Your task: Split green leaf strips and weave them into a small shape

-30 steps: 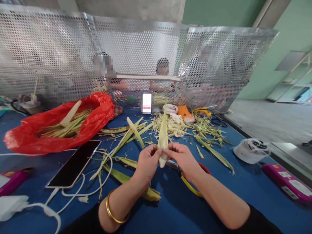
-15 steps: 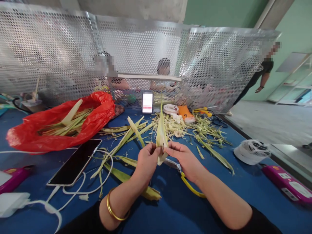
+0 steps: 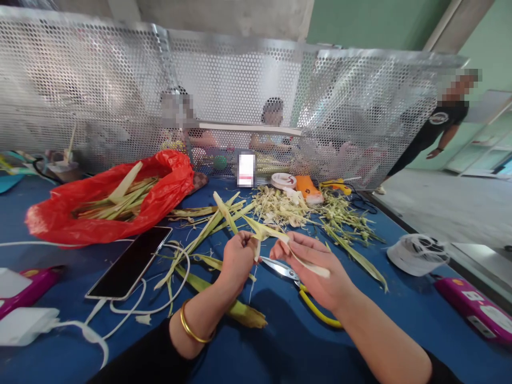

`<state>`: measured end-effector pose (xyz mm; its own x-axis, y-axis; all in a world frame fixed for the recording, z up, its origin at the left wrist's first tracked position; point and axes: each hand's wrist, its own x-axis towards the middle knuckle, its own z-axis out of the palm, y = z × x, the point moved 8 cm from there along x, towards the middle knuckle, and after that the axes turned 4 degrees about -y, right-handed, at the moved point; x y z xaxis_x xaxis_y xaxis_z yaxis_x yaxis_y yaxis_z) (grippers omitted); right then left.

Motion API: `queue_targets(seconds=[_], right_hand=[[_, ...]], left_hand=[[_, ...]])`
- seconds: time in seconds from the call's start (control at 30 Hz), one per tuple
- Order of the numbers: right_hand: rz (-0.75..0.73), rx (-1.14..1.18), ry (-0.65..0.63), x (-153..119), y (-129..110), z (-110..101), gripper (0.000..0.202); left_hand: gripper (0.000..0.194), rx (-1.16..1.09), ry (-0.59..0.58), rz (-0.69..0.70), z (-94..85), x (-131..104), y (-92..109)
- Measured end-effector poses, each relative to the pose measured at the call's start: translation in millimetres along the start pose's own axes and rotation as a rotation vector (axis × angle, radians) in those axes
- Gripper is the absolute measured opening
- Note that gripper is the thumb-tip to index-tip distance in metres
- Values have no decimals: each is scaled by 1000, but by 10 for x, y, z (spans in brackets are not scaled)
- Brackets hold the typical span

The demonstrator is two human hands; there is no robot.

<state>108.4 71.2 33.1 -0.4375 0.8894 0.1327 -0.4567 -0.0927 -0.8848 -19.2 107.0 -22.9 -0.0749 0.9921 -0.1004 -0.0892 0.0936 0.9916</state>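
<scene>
My left hand (image 3: pixel 239 260) pinches one side of a pale green-yellow husk (image 3: pixel 262 230), which looks like corn husk. My right hand (image 3: pixel 316 264) grips a strip from its other side between thumb and fingers; the strip's loose end lies across the hand. Between both hands the husk is spread and partly split. Beneath my right hand lie scissors (image 3: pixel 282 268) with yellow handles, partly hidden by the hand. A longer green-brown husk (image 3: pixel 240 312) rests on the blue table under my left wrist.
A red plastic bag (image 3: pixel 52 216) of husks sits left, near a dark-screened phone (image 3: pixel 130 266) with white cables. Shredded scraps (image 3: pixel 280 208) pile up ahead. A white spool (image 3: pixel 416 255) and purple device (image 3: pixel 476 304) are right. People are beyond the perforated screen (image 3: pixel 232 80).
The husk, held upright and whole between my hands before, is now pulled apart sideways. My right hand has moved right with a strip, and the scissors' blades show more.
</scene>
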Motion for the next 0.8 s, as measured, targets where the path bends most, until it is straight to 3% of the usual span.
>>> queue_targets(seconds=[0.4, 0.6, 0.8], right_hand=[[-376, 20, -25, -298, -815, -67, 14], [-512, -7, 48, -471, -1054, -191, 13], [-599, -53, 74, -534, -1164, -217, 17]], left_hand=[[12, 230, 40, 33, -85, 70, 12], [12, 315, 14, 5, -82, 92, -48], [14, 416, -16, 79, -67, 117, -43]])
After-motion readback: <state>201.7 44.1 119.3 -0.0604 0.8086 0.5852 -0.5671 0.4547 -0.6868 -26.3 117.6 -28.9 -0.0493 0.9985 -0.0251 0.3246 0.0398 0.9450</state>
